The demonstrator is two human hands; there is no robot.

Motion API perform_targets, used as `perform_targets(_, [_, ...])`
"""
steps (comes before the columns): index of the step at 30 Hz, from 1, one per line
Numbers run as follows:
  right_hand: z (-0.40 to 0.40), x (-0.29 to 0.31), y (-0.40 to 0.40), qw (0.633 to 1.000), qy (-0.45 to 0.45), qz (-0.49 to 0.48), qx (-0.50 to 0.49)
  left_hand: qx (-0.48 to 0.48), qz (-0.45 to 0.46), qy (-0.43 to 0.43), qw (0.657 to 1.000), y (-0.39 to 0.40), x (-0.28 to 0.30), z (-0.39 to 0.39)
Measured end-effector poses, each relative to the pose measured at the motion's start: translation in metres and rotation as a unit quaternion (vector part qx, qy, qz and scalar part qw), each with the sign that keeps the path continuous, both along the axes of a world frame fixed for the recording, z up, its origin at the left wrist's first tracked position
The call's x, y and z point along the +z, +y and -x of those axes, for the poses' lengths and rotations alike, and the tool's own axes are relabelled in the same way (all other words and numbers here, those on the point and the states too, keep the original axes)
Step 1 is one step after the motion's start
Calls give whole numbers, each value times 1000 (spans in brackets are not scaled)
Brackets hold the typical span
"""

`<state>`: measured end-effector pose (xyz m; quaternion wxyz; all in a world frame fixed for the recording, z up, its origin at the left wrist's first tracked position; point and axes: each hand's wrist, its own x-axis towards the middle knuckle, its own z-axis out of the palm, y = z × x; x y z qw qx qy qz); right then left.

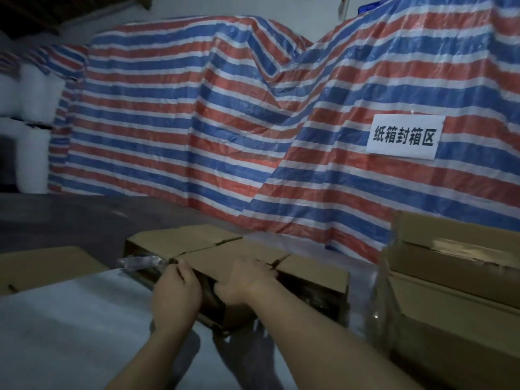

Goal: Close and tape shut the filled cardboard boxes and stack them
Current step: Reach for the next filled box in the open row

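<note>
At the left edge of the table (pixel 70 319) a flat piece of cardboard (pixel 42 266) is lying under the white sheet that covers the top. Moving right, I am working on the box (pixel 225 249) sitting toward the far edge of the table, just ahead of me. My left hand (pixel 176 291) is curling its fingers over the near left corner of the box and gripping the edge there, beside a bit of clear plastic wrap (pixel 140 261) sticking out at the end. My right hand (pixel 244 280) is lying on the top with the fingers hooking over the near flap, pressing it down. The flaps are looking folded in, the seams meeting across the top, yet I am seeing no tape on them, so I am judging the closing nearly done and the taping and stacking still ahead. Further right, near the right edge, a pile of boxes (pixel 455 277) is standing, partly wrapped in clear film; whether those are sealed I cannot tell. Behind everything a striped tarp (pixel 225 122) is hanging with a paper sign (pixel 405 136) on it.
</note>
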<state>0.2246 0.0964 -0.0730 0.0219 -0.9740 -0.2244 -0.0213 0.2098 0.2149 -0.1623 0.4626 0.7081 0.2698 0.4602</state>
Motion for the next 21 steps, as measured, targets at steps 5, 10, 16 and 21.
perform_targets(5, [-4,-40,1,997,-67,-41,-22,14,-27,76,997,0,-4,2])
perform_targets(10, [4,-49,-9,992,-90,-93,8,4,-7,86,996,-8,1,11])
perform_targets(16, [30,-35,-26,960,-102,-260,11,-28,24,60,998,-10,25,25])
perform_targets(21, [57,4,-46,911,-27,-406,-60,-53,-93,84,991,-7,57,66])
